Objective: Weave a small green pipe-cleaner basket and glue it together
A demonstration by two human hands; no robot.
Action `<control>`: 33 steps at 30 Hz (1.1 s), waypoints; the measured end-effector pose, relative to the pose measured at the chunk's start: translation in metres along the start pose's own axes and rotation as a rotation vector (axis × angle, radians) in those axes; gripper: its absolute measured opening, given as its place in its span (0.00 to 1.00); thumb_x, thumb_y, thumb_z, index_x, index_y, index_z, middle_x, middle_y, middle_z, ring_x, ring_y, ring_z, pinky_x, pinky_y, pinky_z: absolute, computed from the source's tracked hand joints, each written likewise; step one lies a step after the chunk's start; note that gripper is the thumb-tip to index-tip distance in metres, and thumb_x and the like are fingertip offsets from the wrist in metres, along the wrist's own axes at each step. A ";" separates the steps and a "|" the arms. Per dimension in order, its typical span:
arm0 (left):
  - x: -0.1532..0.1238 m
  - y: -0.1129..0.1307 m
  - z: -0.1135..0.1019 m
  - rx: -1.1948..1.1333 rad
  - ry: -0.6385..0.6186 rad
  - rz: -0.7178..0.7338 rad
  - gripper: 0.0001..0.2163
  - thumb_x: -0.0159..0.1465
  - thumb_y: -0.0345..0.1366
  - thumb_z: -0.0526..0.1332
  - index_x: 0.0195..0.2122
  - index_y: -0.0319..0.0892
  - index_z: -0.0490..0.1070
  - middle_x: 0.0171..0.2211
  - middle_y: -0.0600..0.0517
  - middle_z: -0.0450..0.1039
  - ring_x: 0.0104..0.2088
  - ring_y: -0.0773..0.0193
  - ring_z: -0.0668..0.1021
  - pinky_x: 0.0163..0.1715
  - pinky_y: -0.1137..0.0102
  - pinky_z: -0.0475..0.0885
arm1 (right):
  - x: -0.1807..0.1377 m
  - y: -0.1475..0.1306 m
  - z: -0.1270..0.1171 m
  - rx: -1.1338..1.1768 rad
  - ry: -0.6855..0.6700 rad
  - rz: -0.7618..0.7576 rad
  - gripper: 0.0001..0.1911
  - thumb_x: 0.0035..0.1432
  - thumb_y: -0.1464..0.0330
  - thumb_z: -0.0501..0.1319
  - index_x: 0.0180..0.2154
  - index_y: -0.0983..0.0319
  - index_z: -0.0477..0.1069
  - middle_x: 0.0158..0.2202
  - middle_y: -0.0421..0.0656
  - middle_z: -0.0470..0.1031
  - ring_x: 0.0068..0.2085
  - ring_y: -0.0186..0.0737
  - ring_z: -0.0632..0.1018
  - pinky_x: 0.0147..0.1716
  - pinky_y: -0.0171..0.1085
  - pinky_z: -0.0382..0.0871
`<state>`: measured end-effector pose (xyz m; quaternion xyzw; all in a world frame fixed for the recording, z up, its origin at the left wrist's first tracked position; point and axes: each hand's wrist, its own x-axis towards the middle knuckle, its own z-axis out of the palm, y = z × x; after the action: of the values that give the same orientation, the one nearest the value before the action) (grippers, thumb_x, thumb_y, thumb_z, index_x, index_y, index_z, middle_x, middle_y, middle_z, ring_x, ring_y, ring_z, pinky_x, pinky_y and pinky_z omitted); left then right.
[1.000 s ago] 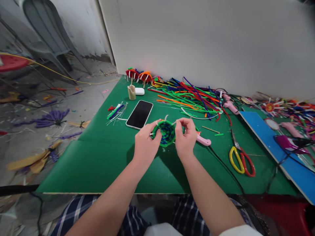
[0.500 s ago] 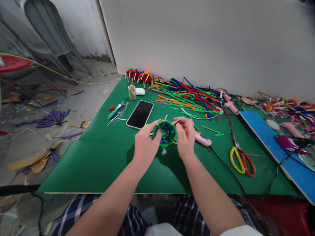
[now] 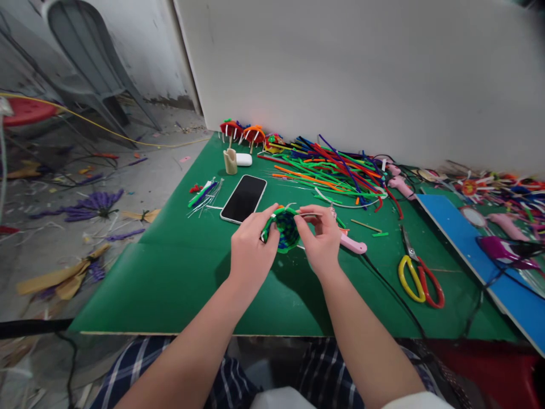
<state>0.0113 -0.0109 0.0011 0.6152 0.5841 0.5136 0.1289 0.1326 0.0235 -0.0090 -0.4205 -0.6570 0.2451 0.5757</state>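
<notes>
Your left hand [image 3: 251, 241] clamps the left rim of a small, round, green-and-blue bowl [image 3: 288, 232] of fuzzy woven stems, thumb inside; your right hand [image 3: 319, 230] pinches a thin, pale, flexible strip [image 3: 313, 215] at its right rim. You have the bowl just right of the flat, white-edged, black-screened phone [image 3: 244, 199], and nearer you. Expect it light, grippy and easily squashed; grip the rim gently.

The woven piece [image 3: 288, 233] sits between the left hand [image 3: 251, 241] and the right hand [image 3: 320, 234]. Left of it, on the table [image 3: 183, 284], the phone [image 3: 244, 198] lies before the cup [image 3: 230, 162]. Rightward come the glue gun [image 3: 353, 245], the scissors [image 3: 410, 251], then the board [image 3: 463, 244]. Behind lie the stems [image 3: 330, 165], perhaps touching the panel [image 3: 340, 74].
</notes>
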 end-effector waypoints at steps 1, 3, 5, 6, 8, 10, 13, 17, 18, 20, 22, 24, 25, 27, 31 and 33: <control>0.000 0.000 0.000 0.005 0.001 0.005 0.14 0.57 0.29 0.53 0.44 0.44 0.69 0.41 0.50 0.72 0.39 0.65 0.73 0.37 0.70 0.69 | 0.000 0.000 0.000 -0.010 0.000 -0.009 0.06 0.52 0.69 0.57 0.35 0.60 0.64 0.34 0.41 0.69 0.33 0.33 0.73 0.34 0.37 0.70; -0.001 0.000 0.000 0.018 0.007 0.018 0.14 0.58 0.30 0.53 0.45 0.44 0.68 0.40 0.50 0.72 0.38 0.65 0.73 0.36 0.71 0.69 | 0.000 0.000 0.000 -0.031 0.003 -0.028 0.06 0.52 0.69 0.56 0.35 0.60 0.64 0.34 0.41 0.69 0.34 0.34 0.73 0.34 0.37 0.71; -0.001 0.000 0.000 0.035 0.019 0.030 0.15 0.58 0.30 0.53 0.45 0.44 0.68 0.40 0.50 0.72 0.38 0.65 0.73 0.37 0.71 0.69 | 0.000 0.001 0.000 -0.048 0.009 -0.043 0.06 0.52 0.70 0.56 0.35 0.60 0.64 0.35 0.41 0.69 0.35 0.34 0.73 0.33 0.37 0.71; -0.002 0.000 0.000 0.045 0.026 0.036 0.15 0.58 0.30 0.53 0.46 0.44 0.68 0.40 0.50 0.72 0.38 0.65 0.73 0.38 0.71 0.68 | 0.000 0.001 0.000 -0.055 0.010 -0.051 0.06 0.52 0.70 0.56 0.36 0.59 0.64 0.35 0.41 0.69 0.35 0.34 0.73 0.33 0.37 0.71; -0.002 0.000 0.000 0.061 0.036 0.051 0.15 0.58 0.30 0.52 0.46 0.45 0.68 0.40 0.50 0.72 0.38 0.65 0.73 0.39 0.71 0.68 | 0.000 0.001 0.000 -0.063 0.012 -0.071 0.06 0.52 0.71 0.56 0.36 0.59 0.64 0.34 0.41 0.68 0.35 0.34 0.72 0.32 0.36 0.71; -0.002 0.000 0.001 0.073 0.039 0.072 0.15 0.58 0.30 0.52 0.46 0.45 0.67 0.40 0.50 0.72 0.38 0.66 0.73 0.40 0.71 0.68 | -0.001 0.001 0.000 -0.064 0.011 -0.097 0.07 0.52 0.72 0.56 0.36 0.59 0.65 0.34 0.41 0.68 0.35 0.34 0.72 0.32 0.36 0.71; -0.003 0.000 0.002 0.090 0.043 0.091 0.15 0.58 0.29 0.52 0.46 0.44 0.67 0.39 0.50 0.72 0.37 0.66 0.73 0.39 0.72 0.67 | -0.001 0.001 0.000 -0.085 0.012 -0.126 0.07 0.52 0.72 0.56 0.36 0.59 0.65 0.35 0.41 0.68 0.36 0.34 0.71 0.31 0.36 0.71; -0.002 0.001 0.001 0.100 0.048 0.099 0.15 0.58 0.29 0.52 0.46 0.44 0.67 0.39 0.50 0.72 0.37 0.66 0.73 0.38 0.72 0.68 | -0.002 0.000 -0.001 -0.116 0.002 -0.136 0.09 0.52 0.72 0.56 0.38 0.59 0.64 0.36 0.42 0.68 0.37 0.35 0.72 0.32 0.36 0.71; -0.002 0.001 0.000 0.100 0.048 0.104 0.15 0.58 0.29 0.52 0.46 0.44 0.67 0.39 0.50 0.72 0.37 0.66 0.73 0.38 0.72 0.68 | -0.003 0.000 -0.001 -0.109 0.001 -0.141 0.10 0.51 0.72 0.56 0.39 0.58 0.63 0.36 0.42 0.68 0.37 0.35 0.72 0.32 0.37 0.71; -0.001 0.001 -0.001 0.098 0.051 0.114 0.15 0.58 0.29 0.52 0.46 0.44 0.68 0.38 0.50 0.72 0.37 0.67 0.73 0.38 0.73 0.68 | -0.003 0.000 -0.001 -0.088 0.005 -0.152 0.12 0.52 0.73 0.56 0.40 0.58 0.63 0.37 0.42 0.67 0.38 0.35 0.72 0.32 0.37 0.71; -0.001 0.001 -0.001 0.100 0.060 0.122 0.15 0.58 0.28 0.52 0.46 0.44 0.68 0.38 0.50 0.72 0.37 0.67 0.73 0.37 0.73 0.68 | -0.003 0.001 -0.001 -0.080 0.011 -0.165 0.12 0.52 0.74 0.55 0.41 0.58 0.63 0.37 0.42 0.67 0.38 0.36 0.72 0.32 0.37 0.71; -0.001 0.000 -0.001 0.105 0.069 0.131 0.15 0.58 0.28 0.53 0.46 0.44 0.68 0.38 0.50 0.72 0.37 0.67 0.73 0.37 0.73 0.68 | -0.003 0.002 -0.001 -0.091 0.018 -0.179 0.13 0.52 0.74 0.55 0.41 0.58 0.62 0.37 0.42 0.67 0.38 0.36 0.72 0.31 0.37 0.72; -0.001 0.000 -0.001 0.108 0.072 0.138 0.15 0.58 0.28 0.53 0.46 0.44 0.68 0.38 0.50 0.72 0.37 0.67 0.73 0.37 0.73 0.68 | -0.003 0.003 0.000 -0.097 0.023 -0.188 0.13 0.52 0.74 0.55 0.41 0.58 0.62 0.37 0.42 0.68 0.37 0.36 0.72 0.31 0.37 0.72; -0.001 -0.001 0.000 0.118 0.081 0.156 0.15 0.58 0.28 0.53 0.46 0.44 0.68 0.38 0.50 0.72 0.36 0.67 0.74 0.37 0.72 0.68 | -0.003 0.004 0.000 -0.102 0.033 -0.209 0.14 0.52 0.74 0.55 0.42 0.57 0.62 0.36 0.41 0.68 0.37 0.36 0.72 0.31 0.37 0.72; -0.003 -0.003 0.001 0.147 0.108 0.194 0.15 0.58 0.28 0.53 0.46 0.44 0.68 0.37 0.50 0.72 0.36 0.68 0.74 0.36 0.73 0.69 | -0.003 0.005 0.001 -0.076 0.038 -0.227 0.16 0.51 0.76 0.56 0.43 0.56 0.63 0.35 0.41 0.68 0.36 0.35 0.72 0.30 0.36 0.71; -0.003 -0.004 0.002 0.159 0.118 0.213 0.16 0.58 0.28 0.53 0.46 0.44 0.67 0.37 0.50 0.72 0.35 0.68 0.74 0.36 0.73 0.69 | -0.003 0.005 0.001 -0.074 0.042 -0.228 0.17 0.51 0.76 0.56 0.43 0.56 0.63 0.35 0.40 0.68 0.35 0.35 0.72 0.29 0.36 0.71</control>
<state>0.0110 -0.0118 -0.0041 0.6509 0.5608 0.5115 -0.0101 0.1334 0.0241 -0.0145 -0.3692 -0.6969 0.1449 0.5975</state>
